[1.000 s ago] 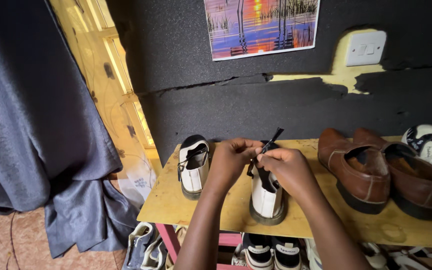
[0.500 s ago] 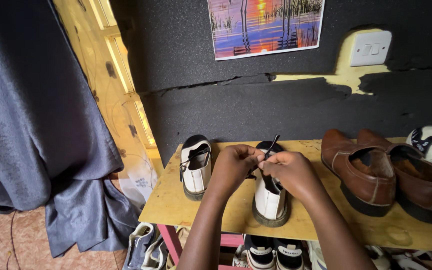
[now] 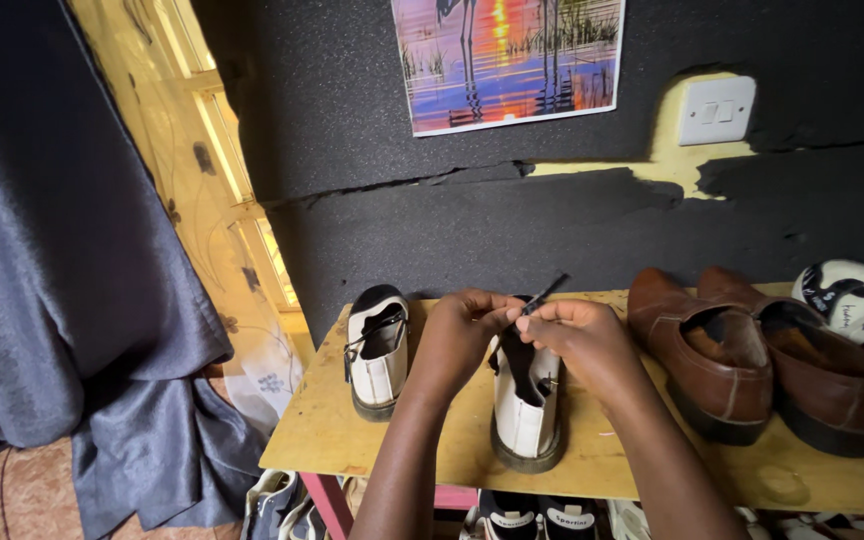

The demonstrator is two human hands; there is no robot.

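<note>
A white shoe with a black tongue point(image 3: 525, 405) stands on a wooden shelf point(image 3: 332, 430), heel toward me. My left hand point(image 3: 462, 335) and my right hand point(image 3: 577, 335) meet just above its opening. Both pinch a black shoelace point(image 3: 542, 294) whose free end sticks up to the right. The matching white shoe point(image 3: 379, 352) stands to the left on the same shelf, with a loose black lace across its opening.
Two brown leather shoes point(image 3: 712, 355) point(image 3: 822, 365) stand at the right, and a white patterned shoe point(image 3: 862, 300) beyond them. More shoes point(image 3: 522, 515) sit under the shelf. A dark curtain point(image 3: 62, 260) hangs at the left. A picture point(image 3: 507, 60) and a wall switch point(image 3: 717, 108) are on the black wall.
Both hands stay at the shoe's opening and work the lace; its free end has tilted a little to the right. The view has shifted slightly.
</note>
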